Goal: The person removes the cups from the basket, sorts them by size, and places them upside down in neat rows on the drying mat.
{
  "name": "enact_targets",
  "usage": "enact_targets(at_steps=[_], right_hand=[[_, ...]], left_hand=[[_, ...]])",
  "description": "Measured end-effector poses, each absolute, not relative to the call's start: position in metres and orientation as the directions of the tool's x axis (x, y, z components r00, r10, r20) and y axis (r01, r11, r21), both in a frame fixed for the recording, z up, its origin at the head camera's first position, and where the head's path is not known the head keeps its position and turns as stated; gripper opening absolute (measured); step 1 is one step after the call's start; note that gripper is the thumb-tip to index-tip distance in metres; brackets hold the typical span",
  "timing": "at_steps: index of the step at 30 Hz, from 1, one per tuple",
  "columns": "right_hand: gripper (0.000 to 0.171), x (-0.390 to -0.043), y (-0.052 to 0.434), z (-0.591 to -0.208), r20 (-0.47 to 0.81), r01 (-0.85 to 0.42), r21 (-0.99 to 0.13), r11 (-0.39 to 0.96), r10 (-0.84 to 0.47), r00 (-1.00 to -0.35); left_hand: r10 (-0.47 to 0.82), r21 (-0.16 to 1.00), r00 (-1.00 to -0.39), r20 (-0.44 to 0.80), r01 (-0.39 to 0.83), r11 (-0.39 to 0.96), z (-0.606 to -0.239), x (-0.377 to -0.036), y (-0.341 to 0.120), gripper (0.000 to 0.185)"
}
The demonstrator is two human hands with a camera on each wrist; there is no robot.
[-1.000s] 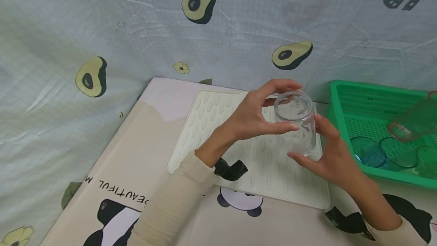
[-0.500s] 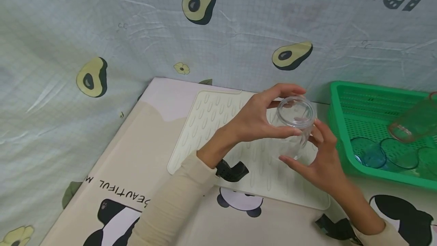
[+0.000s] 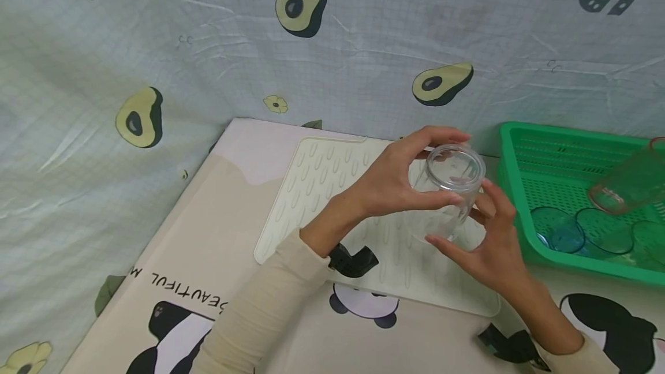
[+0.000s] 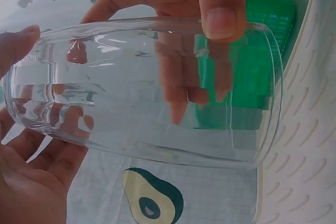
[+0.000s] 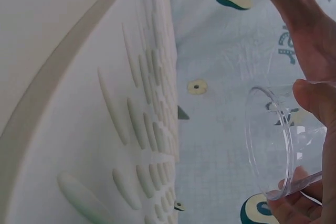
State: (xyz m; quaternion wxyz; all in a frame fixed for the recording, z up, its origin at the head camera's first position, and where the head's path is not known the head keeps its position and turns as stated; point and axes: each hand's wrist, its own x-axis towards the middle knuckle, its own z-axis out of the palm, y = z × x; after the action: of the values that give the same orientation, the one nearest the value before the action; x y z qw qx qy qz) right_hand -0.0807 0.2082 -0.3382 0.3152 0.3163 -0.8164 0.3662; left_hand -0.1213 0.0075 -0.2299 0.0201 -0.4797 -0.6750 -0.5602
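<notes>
A clear drinking glass (image 3: 457, 169) is held upside down above the white ridged mat (image 3: 322, 189), its thick base up and its open rim toward the mat. My left hand (image 3: 389, 180) grips it round the base end, thumb on the near side. Lower down, toward the rim, my right hand (image 3: 493, 241) holds the same glass between thumb and fingers. In the left wrist view the glass (image 4: 136, 98) lies across the picture, with right-hand fingers visible through it. The right wrist view shows the rim (image 5: 252, 140) apart from the mat (image 5: 94, 129).
To the right stands a green plastic basket (image 3: 597, 261). A reddish glass (image 3: 623, 186) leans inside it, beside a blue glass (image 3: 566, 238) and other see-through glasses. A patterned cloth (image 3: 363, 45) hangs behind the table. Black camera mounts (image 3: 355, 261) sit at both wrists.
The right hand has shifted left along with the glass's lower end, so the glass tilts more. Its base and the left hand have moved slightly right and toward me.
</notes>
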Motion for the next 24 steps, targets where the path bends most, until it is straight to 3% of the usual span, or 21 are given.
enact_targets(at_steps=[12,20,24], right_hand=[[0.100,-0.086,0.200,-0.331,0.760,-0.756,-0.422,0.501,-0.260,-0.596],[0.101,-0.096,0.192,-0.323,0.763,-0.752,-0.440,0.490,-0.238,-0.601],[0.101,-0.101,0.187,-0.317,0.751,-0.744,-0.459,0.485,-0.235,-0.617]], left_hand=[[0.548,0.618,-0.480,0.685,0.781,-0.088,-0.234,-0.122,-0.012,0.064],[0.515,0.564,-0.494,0.700,0.826,0.026,-0.252,-0.127,-0.045,0.062],[0.517,0.573,-0.541,0.663,0.812,0.115,-0.254,-0.119,-0.065,0.061]])
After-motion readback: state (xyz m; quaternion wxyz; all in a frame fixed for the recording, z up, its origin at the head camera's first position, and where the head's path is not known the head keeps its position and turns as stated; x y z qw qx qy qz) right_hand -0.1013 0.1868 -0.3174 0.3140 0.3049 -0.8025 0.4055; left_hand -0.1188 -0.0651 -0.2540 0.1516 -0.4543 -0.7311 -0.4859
